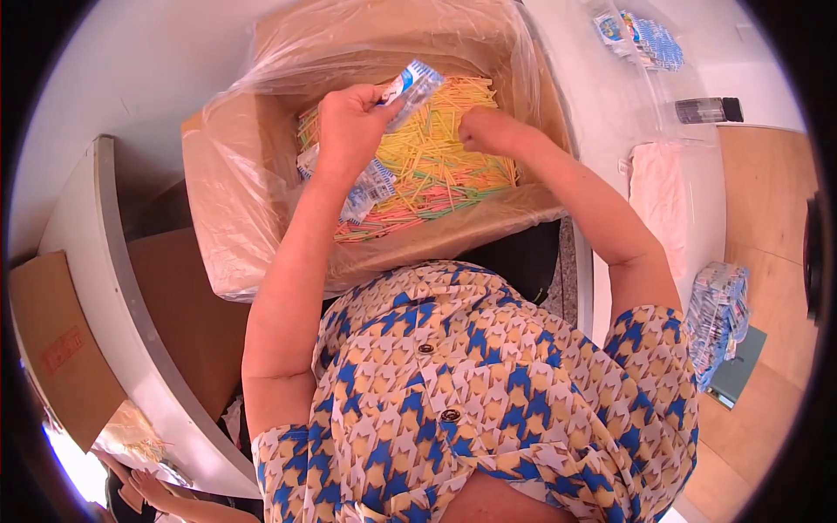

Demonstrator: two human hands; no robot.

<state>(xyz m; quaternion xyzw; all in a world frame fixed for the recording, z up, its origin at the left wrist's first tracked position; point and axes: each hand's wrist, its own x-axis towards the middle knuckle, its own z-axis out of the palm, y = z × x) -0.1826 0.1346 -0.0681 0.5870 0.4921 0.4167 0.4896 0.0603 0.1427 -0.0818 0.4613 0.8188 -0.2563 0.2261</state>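
Observation:
Over an open cardboard box lined with clear plastic, my left hand pinches a small clear plastic packet with blue and white print. Thin straw-like sticks in yellow, pink and green fill the box. My right hand is closed just above the yellow ones on the right; whether anything is in its fingers is hidden. More blue-and-white packets lie on the sticks below my left wrist, partly covered by it.
On the right, a pink cloth lies on a white surface, with a bundle of packets further down. A clear bag of packets and a dark cylindrical container sit at upper right. Another person's hands show at lower left.

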